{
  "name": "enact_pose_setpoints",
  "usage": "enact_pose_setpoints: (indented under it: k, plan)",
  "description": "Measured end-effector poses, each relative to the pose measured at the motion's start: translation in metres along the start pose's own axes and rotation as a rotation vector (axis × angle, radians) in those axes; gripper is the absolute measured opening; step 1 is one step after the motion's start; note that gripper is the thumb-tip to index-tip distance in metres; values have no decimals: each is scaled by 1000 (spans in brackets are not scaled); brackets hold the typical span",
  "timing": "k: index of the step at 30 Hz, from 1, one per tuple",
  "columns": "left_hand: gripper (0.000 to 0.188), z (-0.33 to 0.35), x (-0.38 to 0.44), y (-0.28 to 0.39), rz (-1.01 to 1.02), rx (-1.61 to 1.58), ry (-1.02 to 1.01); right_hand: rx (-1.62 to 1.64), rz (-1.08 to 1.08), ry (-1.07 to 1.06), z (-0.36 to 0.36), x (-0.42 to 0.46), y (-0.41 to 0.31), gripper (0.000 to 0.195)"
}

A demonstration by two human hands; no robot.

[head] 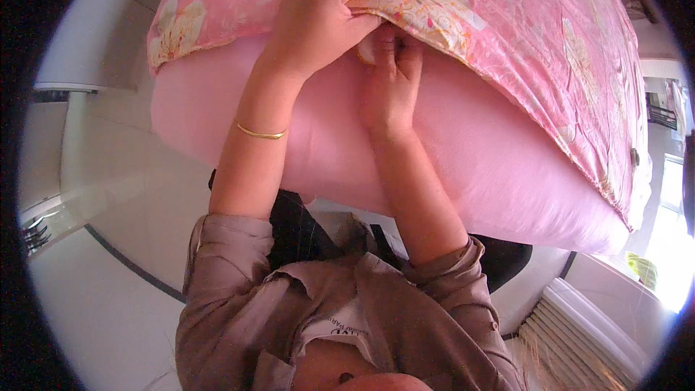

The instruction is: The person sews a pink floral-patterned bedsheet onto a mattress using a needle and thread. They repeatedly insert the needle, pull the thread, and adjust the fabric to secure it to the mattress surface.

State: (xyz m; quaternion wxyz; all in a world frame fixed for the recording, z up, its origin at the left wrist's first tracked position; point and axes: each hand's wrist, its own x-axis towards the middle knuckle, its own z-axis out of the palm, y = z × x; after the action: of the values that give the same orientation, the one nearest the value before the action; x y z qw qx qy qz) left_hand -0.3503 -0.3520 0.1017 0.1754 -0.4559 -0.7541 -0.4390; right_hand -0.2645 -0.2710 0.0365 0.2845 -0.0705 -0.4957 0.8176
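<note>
A pink quilt cover with cream flower prints (pixel 521 21) is draped over a bed's edge. Its hem is lifted by my left hand (pixel 326 16), which pinches the fabric between thumb and fingers. Just right of it, my right hand (pixel 395 70) reaches under the raised hem. Shadow and fabric partly hide its fingers, so I cannot tell whether they grip anything. Beside those fingers a small pale patch (pixel 367 50) shows, too hidden to name. Below both hands spreads the plain pink sheet (pixel 326 136) along the mattress side.
Light tiled floor (pixel 125 174) lies to the left, crossed by a dark strip (pixel 136 269). A white ribbed radiator (pixel 581 331) stands at the lower right. Above it are a windowsill and a green leaf (pixel 642 270) near the bright window (pixel 676 239).
</note>
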Motion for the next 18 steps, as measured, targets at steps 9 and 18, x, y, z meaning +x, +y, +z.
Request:
enact_pose_setpoints:
  k: [9, 18]
  plan:
    - [29, 3, -3, -3, -93, -102, -6, 12, -116, 39, 8, 4, 8, 31]
    - [29, 6, -2, 4, 48, 24, 14, 51, -74, 61, 5, 5, 4, 32]
